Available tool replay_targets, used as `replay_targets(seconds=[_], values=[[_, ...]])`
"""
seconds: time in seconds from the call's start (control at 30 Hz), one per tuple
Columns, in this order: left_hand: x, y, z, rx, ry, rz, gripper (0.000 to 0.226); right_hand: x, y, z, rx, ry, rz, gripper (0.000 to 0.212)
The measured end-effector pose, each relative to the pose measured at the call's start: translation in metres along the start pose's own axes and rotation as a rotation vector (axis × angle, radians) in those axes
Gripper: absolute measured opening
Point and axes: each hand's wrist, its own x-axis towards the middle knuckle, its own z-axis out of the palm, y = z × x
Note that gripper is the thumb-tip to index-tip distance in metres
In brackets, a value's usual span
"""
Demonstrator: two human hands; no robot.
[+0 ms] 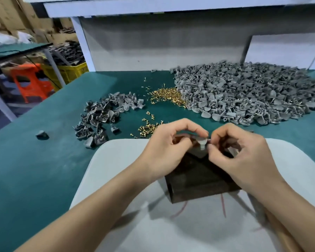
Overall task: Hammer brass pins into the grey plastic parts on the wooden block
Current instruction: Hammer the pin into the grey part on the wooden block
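Note:
A dark wooden block (198, 179) lies on a pale cloth at the near edge of the table. Above its far end my left hand (169, 144) pinches a small grey plastic part (202, 143) between thumb and fingers. My right hand (244, 150) meets it from the right, fingers curled and fingertips pinched at the part; whether a brass pin sits between them is blurred. Loose brass pins (147, 129) lie just beyond my left hand, with a larger heap of pins (167, 96) farther back. No hammer is plainly visible.
A big pile of grey parts (247, 93) covers the right back of the green table (44, 160). A smaller pile of grey parts (102, 117) lies to the left, one stray part (42, 134) near the left edge. An orange stool (30, 80) and a yellow crate (69, 70) stand beyond.

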Motion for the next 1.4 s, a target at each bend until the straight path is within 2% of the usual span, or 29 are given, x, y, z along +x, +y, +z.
replay_targets(seconds=[0.2, 0.37, 0.47, 0.6, 0.73, 0.9, 1.13, 1.4], values=[[-0.004, 0.005, -0.001, -0.072, -0.068, -0.01, 0.028, -0.003, -0.003, 0.002, -0.008, 0.059, -0.016, 0.021], [-0.005, 0.004, 0.002, -0.076, -0.083, 0.062, 0.047, -0.004, -0.006, 0.002, -0.043, 0.055, -0.061, 0.009], [-0.005, -0.001, 0.004, -0.037, -0.069, 0.111, 0.033, -0.005, -0.006, 0.004, -0.06, 0.04, -0.054, 0.008], [-0.005, -0.001, 0.005, -0.106, -0.028, 0.071, 0.021, -0.005, -0.008, 0.002, -0.036, 0.103, -0.053, 0.007], [-0.004, 0.001, 0.003, -0.155, -0.011, 0.04, 0.024, -0.005, -0.011, 0.002, 0.018, 0.126, -0.017, 0.009], [-0.004, 0.004, 0.0, -0.258, -0.072, 0.025, 0.044, -0.005, -0.012, 0.001, 0.094, 0.139, 0.033, 0.01], [-0.004, 0.004, 0.0, -0.325, -0.068, -0.017, 0.022, -0.006, -0.011, 0.0, 0.382, 0.099, 0.126, 0.019], [-0.006, 0.005, 0.001, -0.372, -0.091, -0.005, 0.022, -0.004, -0.008, 0.001, 0.427, 0.124, 0.163, 0.02]])
